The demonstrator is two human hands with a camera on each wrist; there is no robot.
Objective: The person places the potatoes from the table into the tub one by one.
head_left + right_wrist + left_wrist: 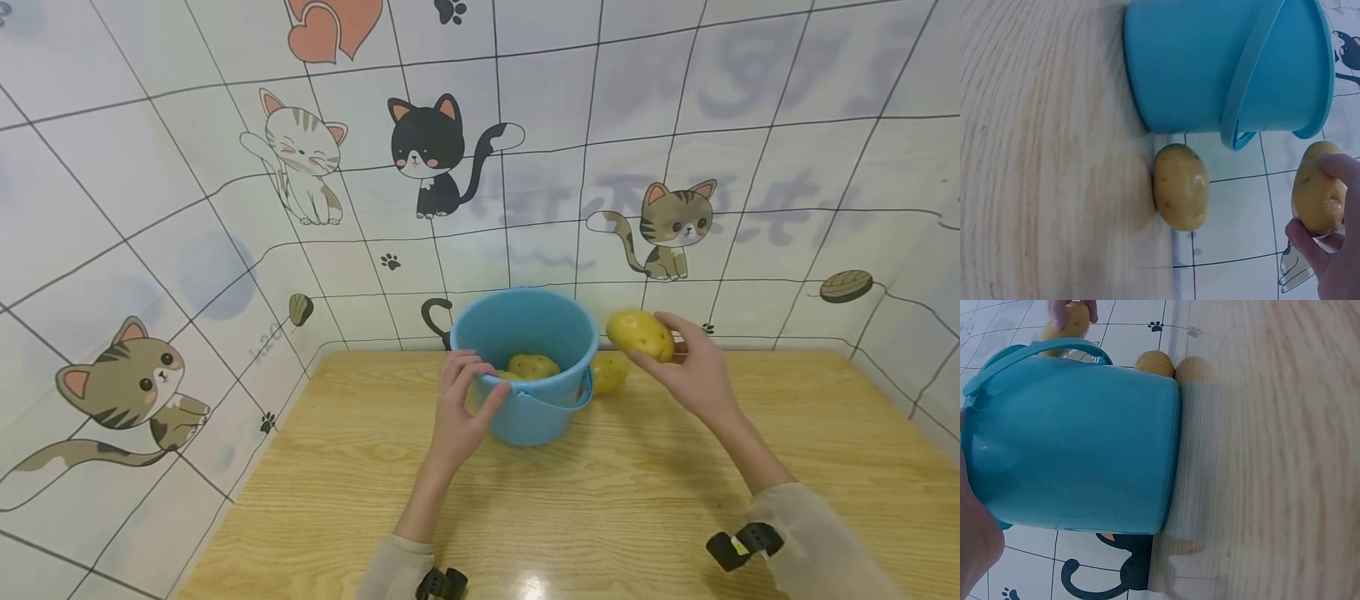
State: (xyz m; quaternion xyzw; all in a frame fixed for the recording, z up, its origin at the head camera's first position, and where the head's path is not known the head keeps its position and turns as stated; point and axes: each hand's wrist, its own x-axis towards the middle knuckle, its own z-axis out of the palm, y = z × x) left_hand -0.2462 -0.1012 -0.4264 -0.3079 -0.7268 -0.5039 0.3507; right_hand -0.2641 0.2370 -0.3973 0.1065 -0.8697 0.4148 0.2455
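A light blue bucket (534, 417) stands upright on the wooden table near the back wall. My left hand (456, 412) grips its near left rim, fingers over the edge and the thumb against the outer wall. Yellow potatoes (534, 366) lie inside, partly hidden by the rim. To the right of the bucket, my right hand (703, 375) holds another potato (639, 333) in the air between thumb and fingers, at about rim height. Below it, one more potato (1180, 187) rests on the table beside the bucket, partly behind the bucket's handle (558, 404) in the head view.
The wooden table (585, 517) ends at a white tiled-pattern wall (547, 100) with cartoon cats, which also closes in on the left and right. The bucket's handle hangs down on its near right side. Each wrist wears a black strap device (745, 546).
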